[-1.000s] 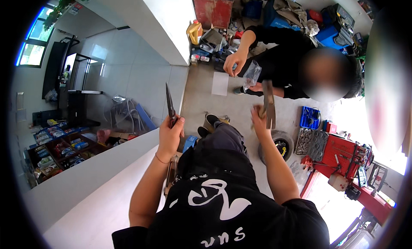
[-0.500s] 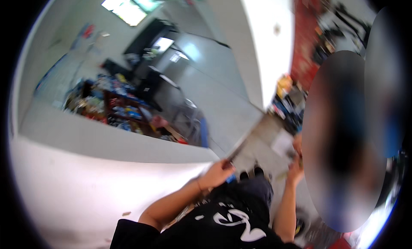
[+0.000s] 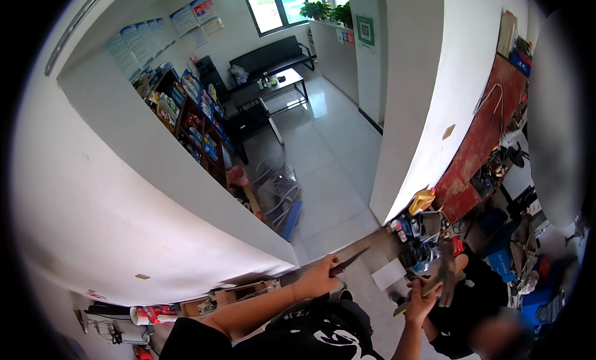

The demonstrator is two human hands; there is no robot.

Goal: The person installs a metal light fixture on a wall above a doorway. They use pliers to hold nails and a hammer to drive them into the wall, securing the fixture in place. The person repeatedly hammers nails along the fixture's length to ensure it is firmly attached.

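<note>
My left hand [image 3: 315, 280] is closed around the handle of a knife-like tool, whose dark, pointed blade [image 3: 354, 259] sticks out to the right over the floor. Farther right, my right hand [image 3: 421, 303] grips a hammer by its pale yellowish handle [image 3: 401, 310]. The grey hammer head [image 3: 447, 278] stands above that hand. Right beside it a co-worker in black [image 3: 475, 295] bends low, partly behind the hammer. A white sheet [image 3: 388, 275] lies on the floor between my two hands.
A doorway opens ahead onto a tiled room with a black sofa [image 3: 273, 55], a low table [image 3: 287, 78] and a stocked shelf [image 3: 186, 121]. At right, a yellow jug [image 3: 422, 200] and several bottles crowd the wall's foot, below a red worn panel [image 3: 465, 164]. Cardboard boxes [image 3: 233, 293] line the left wall.
My view has swung, so the doorway and right wall sit differently in it, and the blur has cleared. Both hands appear lower in the picture. The knife-like tool and hammer now show plainly.
</note>
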